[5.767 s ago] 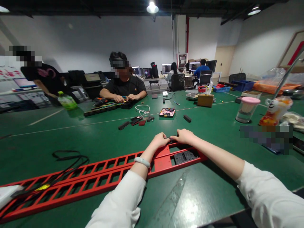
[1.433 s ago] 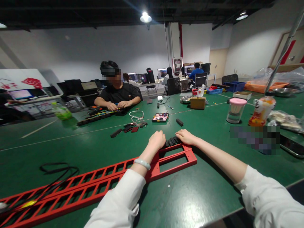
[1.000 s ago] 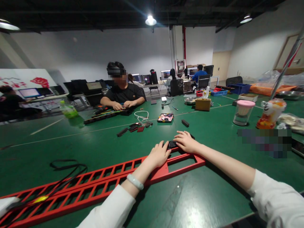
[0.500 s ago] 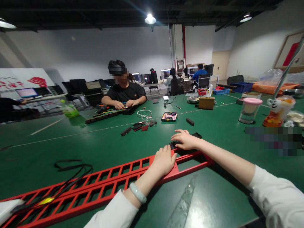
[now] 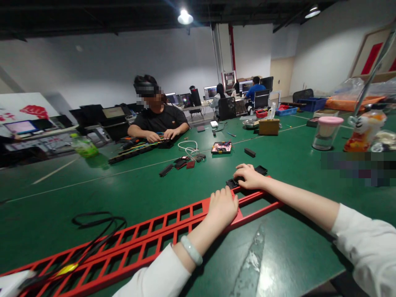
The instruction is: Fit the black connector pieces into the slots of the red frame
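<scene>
A long red ladder-like frame (image 5: 206, 206) lies slantwise across the near side of the table. My left hand (image 5: 222, 207) rests on its plate, fingers close together and bent over the far edge. Beyond it, my right hand (image 5: 249, 176) has its fingers curled down on a black plastic part (image 5: 231, 183) at the frame's far edge; the fingertips are partly hidden. Another black piece (image 5: 261, 170) sits just behind that hand. Black cables (image 5: 102, 231) with a yellow band (image 5: 67, 269) run over the frame's left end to a white box (image 5: 15, 284).
Beyond the hands lie a black bar (image 5: 250, 152), a small tray of wires (image 5: 221, 147), dark red and black pieces (image 5: 182, 163) and a white cable (image 5: 188, 144). A lidded cup (image 5: 324, 138) stands right. Across the table, a person (image 5: 157, 119) handles wired parts.
The view has shifted, so both hands and the frame appear farther right. My right hand's fingers have drawn in and curled more over the black part. My left hand stays on the frame.
</scene>
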`<state>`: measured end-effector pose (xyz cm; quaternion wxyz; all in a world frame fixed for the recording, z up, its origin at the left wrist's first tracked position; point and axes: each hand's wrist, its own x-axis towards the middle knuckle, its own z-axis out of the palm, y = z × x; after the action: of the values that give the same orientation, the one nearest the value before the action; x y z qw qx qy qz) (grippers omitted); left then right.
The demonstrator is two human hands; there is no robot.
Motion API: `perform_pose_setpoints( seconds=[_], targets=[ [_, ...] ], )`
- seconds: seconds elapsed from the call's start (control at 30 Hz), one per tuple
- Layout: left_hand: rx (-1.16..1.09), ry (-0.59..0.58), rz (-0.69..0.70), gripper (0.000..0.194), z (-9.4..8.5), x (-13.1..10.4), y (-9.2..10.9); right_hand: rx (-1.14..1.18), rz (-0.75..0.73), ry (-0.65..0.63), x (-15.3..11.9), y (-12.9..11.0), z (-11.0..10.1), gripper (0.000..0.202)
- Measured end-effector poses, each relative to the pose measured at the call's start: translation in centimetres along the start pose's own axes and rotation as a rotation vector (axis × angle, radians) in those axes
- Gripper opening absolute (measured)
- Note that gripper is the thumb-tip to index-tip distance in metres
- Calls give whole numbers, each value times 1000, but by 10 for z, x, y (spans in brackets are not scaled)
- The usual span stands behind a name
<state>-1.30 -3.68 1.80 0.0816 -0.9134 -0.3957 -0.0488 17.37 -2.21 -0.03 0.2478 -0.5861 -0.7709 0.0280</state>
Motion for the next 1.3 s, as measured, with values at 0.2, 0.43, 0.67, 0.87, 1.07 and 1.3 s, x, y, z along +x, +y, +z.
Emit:
perform_pose_setpoints(
  seconds=[0.2,0.43,0.67,0.87,1.07,1.3],
  targets=[
    [26,24,-2,46,0,1,4,29,60,-46,2,1,0,26],
    [40,33,-18,46,0,1,6,50,87,-112,5,10,2,30],
    [49,56,-5,47,2,-1,5,-17,-39,45,3,8,8,24],
    [33,46,-26,46,2,0,6,-12,-247,150,0,4,13,24],
    [21,25,-30,42,0,0,6,30,-290,148,0,2,14,24],
    [21,23,-27,42,0,-1,8,26,-306,61,0,4,13,31]
  ],
)
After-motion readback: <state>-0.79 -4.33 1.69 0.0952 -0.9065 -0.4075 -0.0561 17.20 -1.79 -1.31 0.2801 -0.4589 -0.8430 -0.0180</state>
